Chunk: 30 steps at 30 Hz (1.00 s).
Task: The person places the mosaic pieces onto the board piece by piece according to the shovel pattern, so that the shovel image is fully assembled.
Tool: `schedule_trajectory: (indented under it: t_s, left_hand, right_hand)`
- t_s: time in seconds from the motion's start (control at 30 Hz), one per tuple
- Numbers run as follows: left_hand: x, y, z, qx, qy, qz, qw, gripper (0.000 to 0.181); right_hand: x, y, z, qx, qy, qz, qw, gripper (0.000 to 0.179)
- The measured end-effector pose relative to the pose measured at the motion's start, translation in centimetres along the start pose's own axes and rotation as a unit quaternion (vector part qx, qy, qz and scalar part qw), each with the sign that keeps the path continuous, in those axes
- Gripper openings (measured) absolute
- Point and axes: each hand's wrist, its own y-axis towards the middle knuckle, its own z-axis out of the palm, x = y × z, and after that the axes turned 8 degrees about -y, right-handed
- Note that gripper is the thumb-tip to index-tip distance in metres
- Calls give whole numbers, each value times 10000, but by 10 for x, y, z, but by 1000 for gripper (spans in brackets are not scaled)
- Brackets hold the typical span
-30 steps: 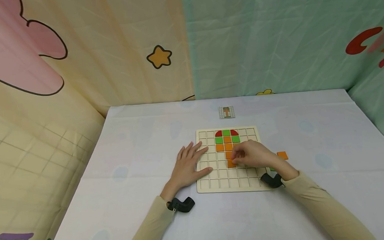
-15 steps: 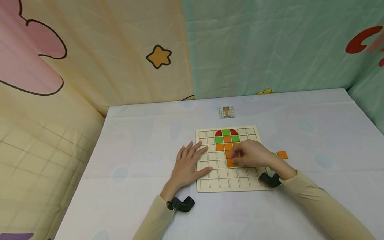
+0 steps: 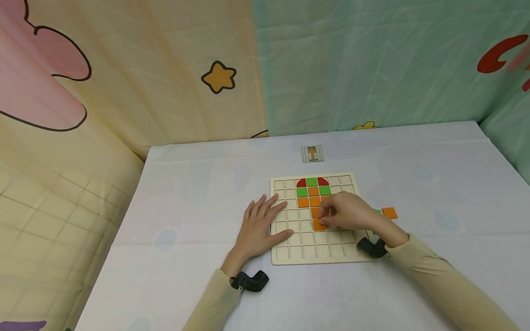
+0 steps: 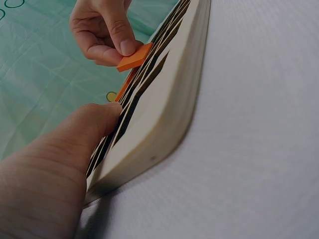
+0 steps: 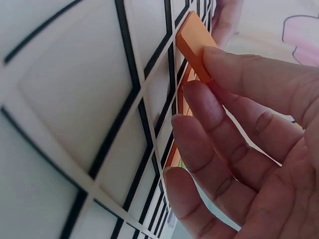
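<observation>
A cream grid board [image 3: 293, 255] lies on the table with red, green and orange tiles set in its upper middle cells. My right hand [image 3: 347, 211] pinches an orange square tile [image 5: 197, 45] between thumb and fingers, low in the orange column. In the left wrist view this orange tile [image 4: 134, 58] sits slightly tilted above the board's slots. My left hand [image 3: 262, 229] rests with fingers spread on the board's left edge, its thumb [image 4: 94, 122] lying on the rim. The right hand hides some cells to the right of the column.
Beyond the board lies a small pattern card [image 3: 312, 153]. A loose orange tile [image 3: 389, 213] rests on the table right of the board, with green pieces partly hidden by the right wrist. Printed curtains [image 3: 354, 53] hang behind the table.
Since a second ago the right hand has shifted very slightly left with the orange tile. The left hand stays where it was.
</observation>
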Motion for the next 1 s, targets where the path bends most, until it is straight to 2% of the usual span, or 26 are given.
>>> schedule_trajectory:
  t_s: [0.57, 1.0]
  left_hand:
    - [1, 1, 1, 19, 54, -23, 10000, 71]
    - [-1, 0, 0, -71, -50, 82, 9999, 70]
  right_hand:
    - [-4, -3, 1, -308, -112, 119, 9994, 18]
    - [-27, -38, -15, -634, 118, 571, 9963, 10]
